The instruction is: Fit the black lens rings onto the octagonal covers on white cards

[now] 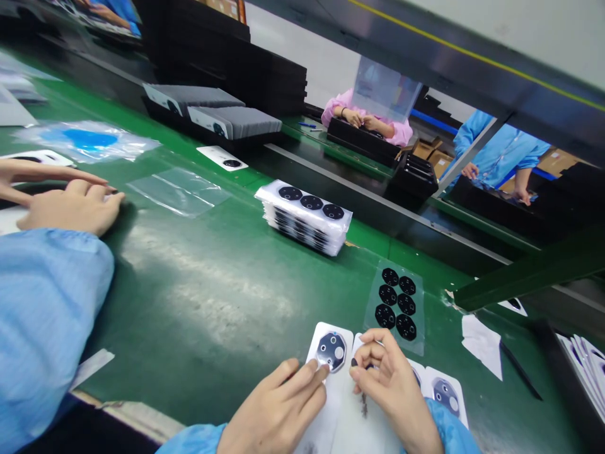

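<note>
My left hand (278,407) rests with its fingers stretched over a white card (317,340), fingertips at the lower edge of the card's dark octagonal camera-like patch (331,352). Beside it, over a neighbouring white card (358,343), my right hand (392,394) pinches a small black piece (354,362) between thumb and finger. Its exact kind is too small to make out. More white cards (445,398) with dark patches lie to the right, partly covered by my right hand. Just beyond is a clear sheet (414,345) bearing several black octagonal stickers (387,295).
A plastic-wrapped stack (307,221) of sticker sheets stands mid-bench. At left, a co-worker's hands (70,202) work near a clear bag (179,189). Trays of grey cards (236,120) sit behind. A green post (529,271), torn paper (482,343) and a black stick-like tool (520,372) are at right.
</note>
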### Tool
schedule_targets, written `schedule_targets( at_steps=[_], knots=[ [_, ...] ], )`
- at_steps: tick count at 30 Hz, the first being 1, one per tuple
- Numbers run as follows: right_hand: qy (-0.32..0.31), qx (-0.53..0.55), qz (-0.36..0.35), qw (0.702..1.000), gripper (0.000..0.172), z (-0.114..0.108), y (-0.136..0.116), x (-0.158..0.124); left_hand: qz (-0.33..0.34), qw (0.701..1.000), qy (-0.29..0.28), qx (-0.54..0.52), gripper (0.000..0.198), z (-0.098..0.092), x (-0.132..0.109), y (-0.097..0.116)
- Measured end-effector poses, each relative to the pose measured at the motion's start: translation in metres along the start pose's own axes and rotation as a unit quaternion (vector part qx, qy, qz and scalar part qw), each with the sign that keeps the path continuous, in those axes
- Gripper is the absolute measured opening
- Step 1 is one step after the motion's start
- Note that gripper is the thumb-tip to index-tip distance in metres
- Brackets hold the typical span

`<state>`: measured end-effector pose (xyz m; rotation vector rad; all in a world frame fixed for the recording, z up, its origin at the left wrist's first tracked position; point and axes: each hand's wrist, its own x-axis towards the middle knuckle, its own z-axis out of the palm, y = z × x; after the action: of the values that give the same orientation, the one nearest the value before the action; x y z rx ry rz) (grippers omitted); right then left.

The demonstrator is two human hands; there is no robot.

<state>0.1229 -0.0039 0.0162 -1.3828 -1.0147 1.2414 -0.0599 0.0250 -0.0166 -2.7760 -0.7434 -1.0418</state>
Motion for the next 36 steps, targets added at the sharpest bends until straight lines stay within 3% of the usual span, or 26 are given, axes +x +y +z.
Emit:
schedule_targets(
  at_steps=[3,6,10,14,23,30,36],
  knots=[
    [-0.023,-0.025,0.019,0.999,0.026,0.001,0.001,0.005,-0.004,1.000,-0.011,0.004,0.043,-0.001,0.000,0.001],
    [-0.031,-0.132,0.013,0.991,0.025,0.003,-0.001,0.009,-0.011,0.999,-0.032,0.007,0.044,-0.003,0.000,0.003],
    [-0.001,-0.299,-0.107,0.948,0.017,0.008,0.000,0.011,-0.008,0.999,-0.031,0.012,0.045,-0.002,-0.002,0.003],
    [0.005,-0.382,-0.180,0.907,0.017,0.013,0.002,0.011,0.009,0.999,-0.034,0.016,0.043,0.001,-0.003,0.002],
    [0.044,-0.445,-0.255,0.857,0.023,0.026,0.019,0.010,0.005,0.999,-0.041,0.033,0.043,0.004,-0.004,0.005],
    [0.052,-0.431,-0.244,0.867,0.021,0.020,0.007,0.010,0.006,0.998,-0.050,0.041,0.045,0.005,-0.004,0.004],
    [0.064,-0.455,-0.287,0.840,0.026,0.027,0.010,0.008,0.007,0.998,-0.045,0.045,0.045,0.002,-0.001,0.005]
  ],
)
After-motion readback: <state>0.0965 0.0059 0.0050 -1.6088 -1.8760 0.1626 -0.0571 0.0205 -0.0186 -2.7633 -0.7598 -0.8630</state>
